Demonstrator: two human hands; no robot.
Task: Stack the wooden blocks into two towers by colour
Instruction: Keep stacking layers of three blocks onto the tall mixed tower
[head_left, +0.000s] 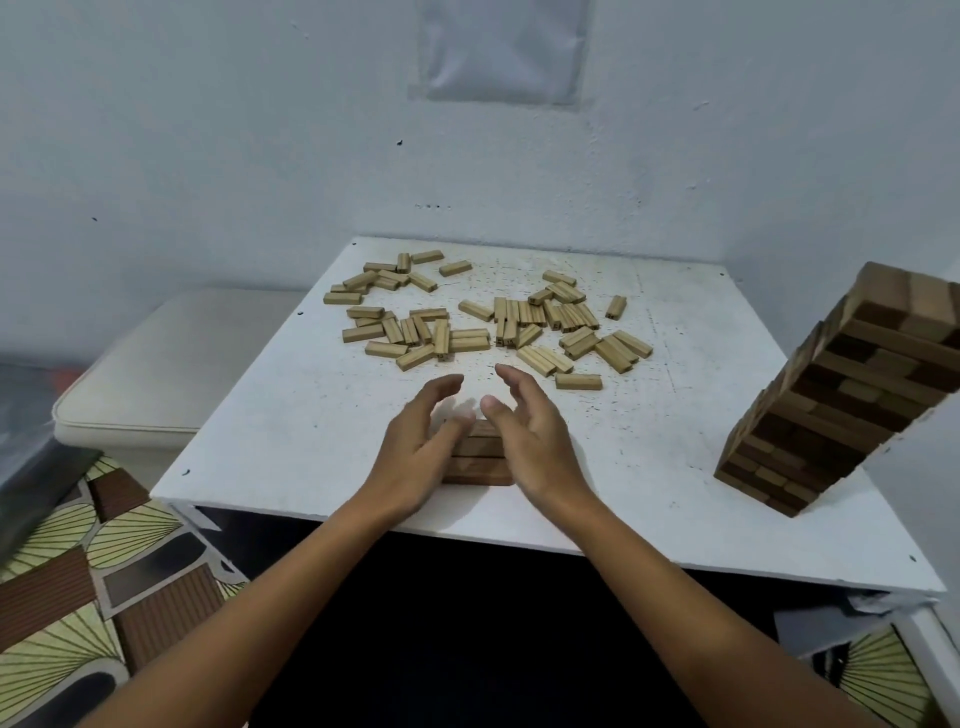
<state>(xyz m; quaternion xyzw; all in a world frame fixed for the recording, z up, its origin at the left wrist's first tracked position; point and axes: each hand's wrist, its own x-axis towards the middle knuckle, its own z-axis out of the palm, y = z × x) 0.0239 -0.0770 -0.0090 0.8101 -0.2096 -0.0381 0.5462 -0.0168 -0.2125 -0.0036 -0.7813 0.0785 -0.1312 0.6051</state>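
Nearest the table's (311, 457) front edge, both hands bracket a low dark stack (480, 460) of brown blocks, a few layers high. The left hand (415, 447) lies against its left side with fingers straight and loose. The right hand (524, 441) is at its right side, fingers likewise extended and relaxed, thumb over the top. Neither hand is curled round a block; they look to be squaring the stack, though whether the palms actually touch the wood is hard to tell.

Beyond the fingertips, across the middle and far part of the table, lie the pale blocks (488, 325), scattered flat in a loose spread, some side by side, a few overlapping. At the right edge stands a tall tower (836, 395) of mixed dark and pale blocks; its apparent lean is probably down to the wide lens.

The blocks are probably light, stiff and smooth-sided, so they should slide easily on each other and on the painted top. A single block is best pinched across its long sides near the middle and set down level. A stack is better steadied with flat fingers on opposite faces than squeezed, since a push at one end could skew a layer.
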